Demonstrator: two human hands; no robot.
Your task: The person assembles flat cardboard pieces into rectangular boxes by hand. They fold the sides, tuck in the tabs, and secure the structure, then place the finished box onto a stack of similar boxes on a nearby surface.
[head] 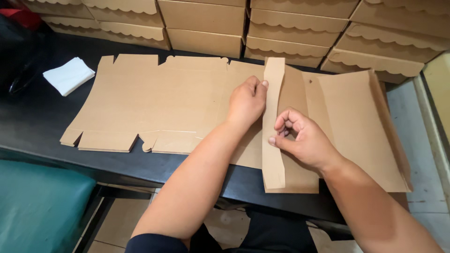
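Two bare forearms reach forward from the bottom of the view, side by side, palms turned down. The left hand [246, 103] lies further forward, knuckles up, its fingers [257, 84] bunched together and bent, the tips pinched against the thumb at the far right edge of the hand. The right hand [302, 140] sits nearer the body, just right of the left wrist, its fingers curled loosely inward and its thumb stretched out to the left, pressing flat.
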